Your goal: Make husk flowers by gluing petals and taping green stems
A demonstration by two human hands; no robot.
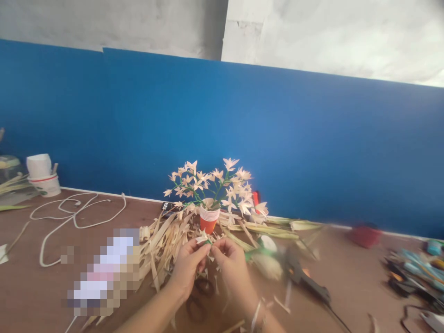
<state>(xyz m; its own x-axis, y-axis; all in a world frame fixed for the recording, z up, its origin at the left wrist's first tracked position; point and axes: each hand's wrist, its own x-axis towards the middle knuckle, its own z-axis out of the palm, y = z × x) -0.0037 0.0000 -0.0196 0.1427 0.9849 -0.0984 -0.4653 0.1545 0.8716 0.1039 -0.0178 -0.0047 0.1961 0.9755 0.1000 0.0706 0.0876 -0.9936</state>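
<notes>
My left hand (190,262) and my right hand (228,259) meet at the middle of the table, fingertips pinched. Between them is a small pale husk flower (203,238) with a green base. The left fingers are closed on the flower; the right thumb and fingers pinch close to its green part, and what exactly they grip is hidden. Just behind stands an orange and white paper cup (209,221) holding green stems with many cream flowers (197,181). Dry husk strips (173,236) lie around the cup. Dark scissors (198,296) rest below my hands, partly hidden.
A black glue gun (308,280) with a cable lies to the right, near green tape (265,252). Left are a pixelated object (104,270), a white cable (74,215) and white cups (45,178). Tangled tools (416,273) sit far right. A blue partition (215,115) stands behind.
</notes>
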